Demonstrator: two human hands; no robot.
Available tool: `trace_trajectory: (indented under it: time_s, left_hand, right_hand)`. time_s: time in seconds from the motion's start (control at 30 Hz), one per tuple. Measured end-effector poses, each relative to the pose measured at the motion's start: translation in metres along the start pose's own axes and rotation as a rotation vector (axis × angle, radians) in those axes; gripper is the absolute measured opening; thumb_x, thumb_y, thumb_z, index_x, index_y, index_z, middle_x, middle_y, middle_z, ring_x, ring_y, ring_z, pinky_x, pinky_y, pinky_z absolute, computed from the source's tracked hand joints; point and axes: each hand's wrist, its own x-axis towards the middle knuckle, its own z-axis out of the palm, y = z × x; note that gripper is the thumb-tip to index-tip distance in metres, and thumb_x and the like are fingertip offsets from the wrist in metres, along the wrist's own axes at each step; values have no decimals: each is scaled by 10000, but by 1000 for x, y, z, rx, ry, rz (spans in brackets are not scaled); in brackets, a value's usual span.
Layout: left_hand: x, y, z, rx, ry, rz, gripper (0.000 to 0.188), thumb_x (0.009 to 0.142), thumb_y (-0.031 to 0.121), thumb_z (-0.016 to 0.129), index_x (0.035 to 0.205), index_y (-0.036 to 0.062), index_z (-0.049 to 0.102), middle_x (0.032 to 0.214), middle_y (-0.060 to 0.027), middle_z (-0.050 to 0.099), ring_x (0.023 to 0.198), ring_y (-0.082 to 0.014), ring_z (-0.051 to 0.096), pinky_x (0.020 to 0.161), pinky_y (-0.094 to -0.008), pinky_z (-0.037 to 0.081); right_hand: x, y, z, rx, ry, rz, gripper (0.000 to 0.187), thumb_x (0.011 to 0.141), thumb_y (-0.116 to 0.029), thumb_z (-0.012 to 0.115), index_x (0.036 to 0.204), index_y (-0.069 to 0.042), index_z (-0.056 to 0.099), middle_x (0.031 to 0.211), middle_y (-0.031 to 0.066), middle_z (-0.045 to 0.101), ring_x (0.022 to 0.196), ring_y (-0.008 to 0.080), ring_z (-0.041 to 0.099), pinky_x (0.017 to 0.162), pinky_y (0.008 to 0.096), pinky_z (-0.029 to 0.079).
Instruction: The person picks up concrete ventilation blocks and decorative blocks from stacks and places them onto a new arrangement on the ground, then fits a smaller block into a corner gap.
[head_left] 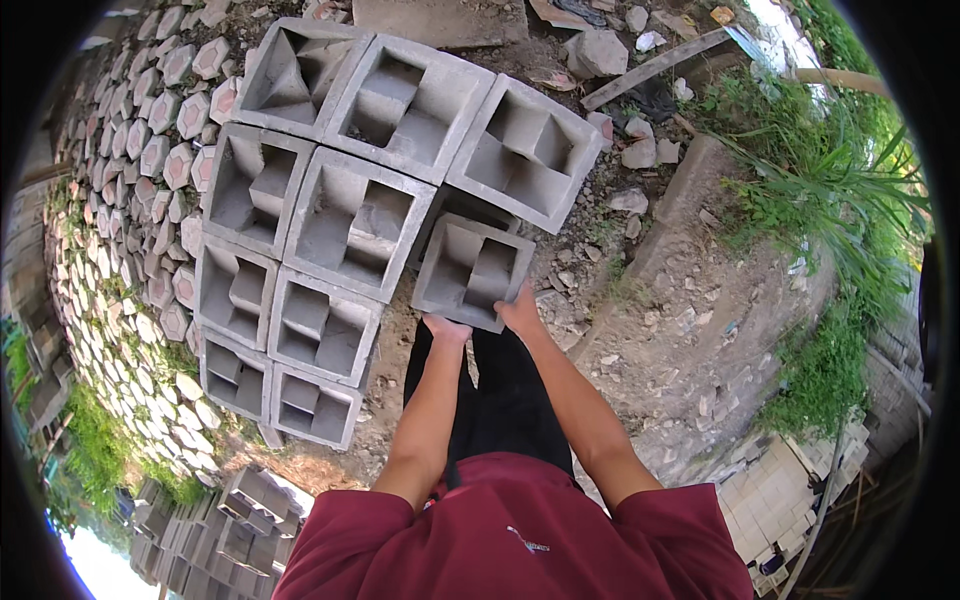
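Note:
A square grey concrete ventilation block [490,266], with stepped partitions inside its frame, is gripped in both hands in front of my legs. My left hand [447,328] is closed on its near edge, close to the left corner. My right hand [519,307] grips its near right corner, fingers partly hidden by the block. Just beyond, another similar block [480,208] is partly covered by it. More of these blocks stand side by side in rows to the left and ahead, among them a large one [352,222] and one at the top right [524,152].
Hexagonal pavers [180,165] lie in rows on the left. Broken stones [638,153] and a wooden strip [655,68] lie at the far right, by a low concrete ledge [690,180] and grass [800,190]. Further stacked blocks [225,535] stand at the lower left.

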Motion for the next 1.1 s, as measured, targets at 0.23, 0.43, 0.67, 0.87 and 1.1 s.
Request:
trace_trajectory:
  time_s: [0.23, 0.43, 0.67, 0.87, 1.1]
  left_hand:
    - [-12, -1, 13, -62, -16, 20, 552, 916, 440, 223, 1336, 139, 418, 1373, -82, 410, 1266, -322, 357, 1057, -529, 245]
    - [0, -1, 9, -42, -55, 88, 581, 896, 498, 256, 1326, 146, 424, 1368, -74, 411, 1262, -323, 356, 1056, -535, 240]
    - [13, 2, 10, 41, -80, 56, 607, 883, 532, 271, 1329, 150, 420, 1375, -78, 400, 1265, -326, 349, 1054, -547, 231]
    - [27, 10, 14, 34, -23, 83, 573, 910, 470, 240, 1350, 136, 391, 1399, -89, 368, 1277, -331, 335, 1061, -527, 233]
    - [41, 14, 13, 28, -54, 93, 509, 932, 396, 248, 1322, 111, 411, 1357, -91, 411, 1248, -309, 369, 1054, -497, 263]
  right_hand:
    - [-18, -2, 8, 22, 147, -173, 774, 671, -22, 659, 1339, 32, 272, 1184, 202, 518, 1098, 291, 522, 948, 350, 396]
    - [-1, -14, 4, 50, 55, -184, 865, 675, -46, 652, 1397, 18, 180, 1255, 239, 477, 1173, 327, 482, 988, 364, 369]
    - [7, -3, 4, 84, 52, -136, 836, 705, -67, 647, 1395, 15, 183, 1211, 241, 513, 1130, 307, 518, 961, 344, 387]
    - [20, -14, 11, 84, 110, -275, 831, 703, -31, 648, 1390, 29, 184, 1205, 229, 515, 1112, 292, 528, 958, 349, 388]
    - [29, -7, 16, 69, 110, -261, 833, 724, -51, 646, 1391, 34, 153, 1197, 234, 516, 1124, 315, 521, 957, 363, 388]
